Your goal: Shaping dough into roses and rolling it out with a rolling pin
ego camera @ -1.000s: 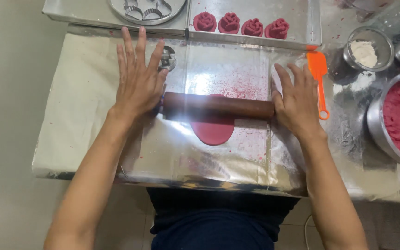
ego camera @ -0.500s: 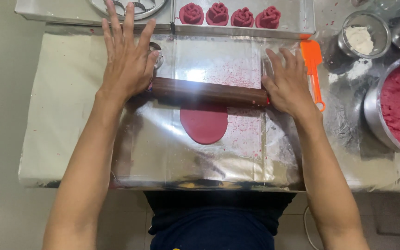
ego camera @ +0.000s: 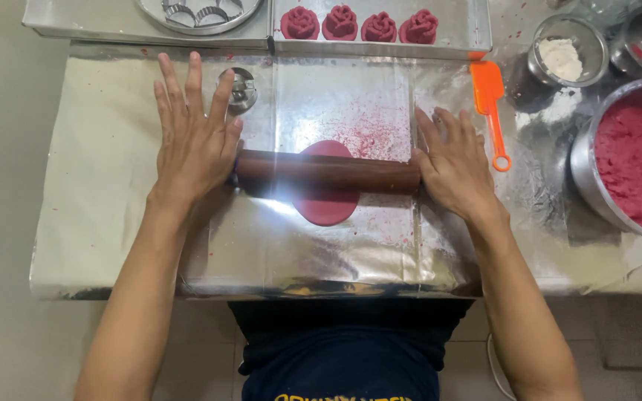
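Note:
A dark brown rolling pin lies across a flat round piece of pink dough on the foil-covered work surface. My left hand presses flat on the pin's left end, fingers spread and pointing away from me. My right hand rests flat on the pin's right end, fingers also spread. The dough shows above and below the pin, with the middle hidden under it.
A tray at the back holds several pink rose-shaped dough pieces. A round metal cutter sits near my left fingers. An orange spatula, a cup of white flour and a metal bowl of pink dough stand at right.
Both hands rolled the pin away from me over the dough, then back toward me, so it now lies across the dough's middle again.

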